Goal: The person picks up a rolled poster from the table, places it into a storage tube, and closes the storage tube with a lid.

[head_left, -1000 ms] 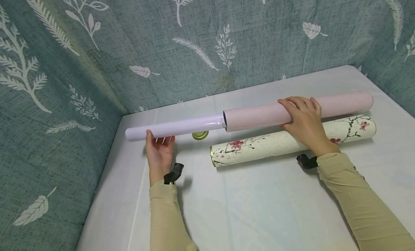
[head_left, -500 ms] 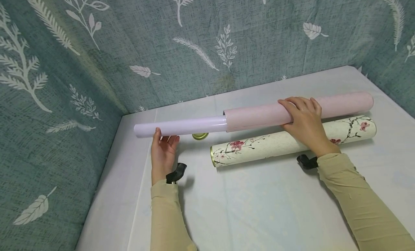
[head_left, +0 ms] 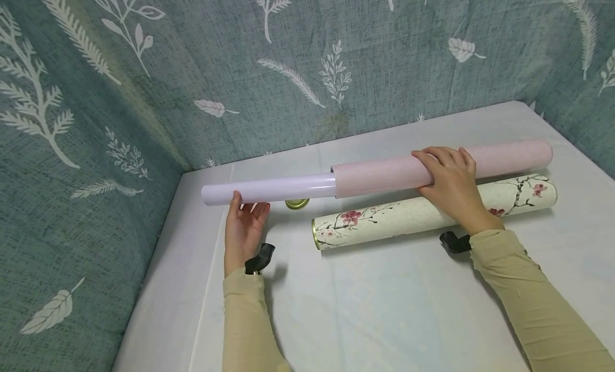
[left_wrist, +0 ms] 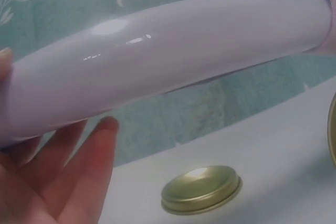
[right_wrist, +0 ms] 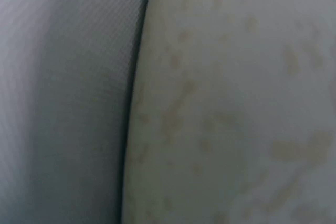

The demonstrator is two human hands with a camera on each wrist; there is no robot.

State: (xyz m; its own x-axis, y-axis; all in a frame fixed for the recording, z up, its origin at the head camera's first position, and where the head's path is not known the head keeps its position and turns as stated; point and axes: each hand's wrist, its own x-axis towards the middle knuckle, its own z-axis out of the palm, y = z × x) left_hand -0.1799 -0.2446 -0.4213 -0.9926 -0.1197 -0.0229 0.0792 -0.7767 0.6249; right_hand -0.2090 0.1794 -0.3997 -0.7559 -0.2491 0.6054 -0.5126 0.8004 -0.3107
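A glossy pale lilac roll (head_left: 283,188) has its right end inside the open left end of a pink tube (head_left: 379,174). The left hand (head_left: 244,228) holds the roll near its far end, thumb in front and fingers beneath; the left wrist view shows the roll (left_wrist: 173,51) above those fingers (left_wrist: 94,166). Over the middle of the pink tube, the right hand (head_left: 454,188) grips from above. A cream tube with red blossoms (head_left: 384,222) lies just in front. The right wrist view shows only a close, blurred piece of the cream tube (right_wrist: 236,98), no hand.
A gold lid (head_left: 297,203) lies on the white tabletop (head_left: 375,308) behind the roll's lower edge, also seen in the left wrist view (left_wrist: 200,190). Green leaf-patterned cloth (head_left: 288,110) rises behind and at both sides of the table.
The left hand and the lilac roll have moved right, and more of the roll is inside the pink tube. The right hand keeps its grip in the same place.
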